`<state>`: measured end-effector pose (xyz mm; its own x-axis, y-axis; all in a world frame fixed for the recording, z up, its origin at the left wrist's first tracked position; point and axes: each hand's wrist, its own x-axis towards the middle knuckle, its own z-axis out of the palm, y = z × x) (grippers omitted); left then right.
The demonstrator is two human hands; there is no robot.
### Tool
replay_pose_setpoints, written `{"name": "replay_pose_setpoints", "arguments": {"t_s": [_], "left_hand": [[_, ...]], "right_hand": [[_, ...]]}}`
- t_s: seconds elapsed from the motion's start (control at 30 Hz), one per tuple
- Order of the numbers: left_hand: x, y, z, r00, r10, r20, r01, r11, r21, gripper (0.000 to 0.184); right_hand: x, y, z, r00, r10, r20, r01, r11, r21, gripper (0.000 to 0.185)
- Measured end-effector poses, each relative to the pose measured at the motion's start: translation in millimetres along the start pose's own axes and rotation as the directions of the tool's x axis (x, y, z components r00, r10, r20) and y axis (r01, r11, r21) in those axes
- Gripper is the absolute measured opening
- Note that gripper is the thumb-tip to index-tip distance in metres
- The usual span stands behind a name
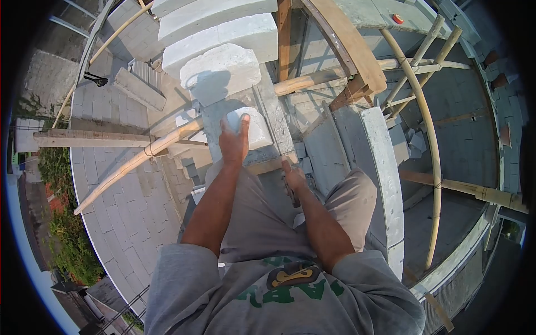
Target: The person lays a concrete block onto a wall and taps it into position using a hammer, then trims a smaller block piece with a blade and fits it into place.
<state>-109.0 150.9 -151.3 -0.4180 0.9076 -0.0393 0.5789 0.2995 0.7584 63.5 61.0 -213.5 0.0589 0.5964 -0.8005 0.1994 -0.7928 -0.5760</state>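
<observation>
My left hand [235, 137] presses on a small white block [258, 128], its thumb lying over the block's edge and its other fingers partly hidden. The block rests on a grey ledge [282, 131] in front of my knees. Lower and to the right, my right hand [295, 177] is closed around a hand tool [291, 195]. A dark part of that tool shows below the fist; its exact kind is unclear. Just beyond the small block lies a larger, rough-edged white block [220, 70], with a shadow across it.
Thick white blocks [220, 38] rise like steps ahead. Bamboo poles [139, 159] cross at left, with more bamboo [430, 134] at right. A curved wooden beam [352, 47] overhangs the upper right. A block wall [377, 167] runs beside my right knee, with drops on both sides.
</observation>
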Motion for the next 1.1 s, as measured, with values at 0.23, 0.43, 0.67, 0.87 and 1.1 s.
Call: {"name": "replay_pose_setpoints", "arguments": {"t_s": [0.23, 0.43, 0.67, 0.87, 1.1], "left_hand": [[1.5, 3.1, -2.4, 1.0, -0.005, 0.007, 0.006, 1.0, -0.015, 0.075], [0.2, -7.0, 0.0, 1.0, 0.015, -0.012, -0.015, 1.0, 0.002, 0.076], [4.0, -2.0, 1.7, 1.0, -0.018, -0.009, 0.017, 1.0, -0.014, 0.077], [7.2, -14.4, 9.4, 0.994, 0.066, -0.081, -0.065, 0.998, 0.02, 0.078], [3.0, -4.4, 2.1, 1.0, 0.001, -0.018, -0.002, 1.0, -0.029, 0.075]], "right_hand": [[-32.0, -50.3, -24.0, 0.864, -0.469, 0.181, 0.398, 0.858, 0.326, 0.063], [-11.8, -18.5, -17.2, 0.819, -0.534, -0.209, 0.548, 0.836, 0.014, 0.062], [-26.6, -45.3, -11.6, 0.834, -0.549, -0.058, 0.53, 0.766, 0.364, 0.065], [15.0, -8.1, 3.4, 0.995, 0.096, 0.024, -0.098, 0.994, 0.054, 0.065], [-32.5, -63.2, -21.7, 0.897, -0.441, 0.028, 0.412, 0.858, 0.309, 0.067]]}}
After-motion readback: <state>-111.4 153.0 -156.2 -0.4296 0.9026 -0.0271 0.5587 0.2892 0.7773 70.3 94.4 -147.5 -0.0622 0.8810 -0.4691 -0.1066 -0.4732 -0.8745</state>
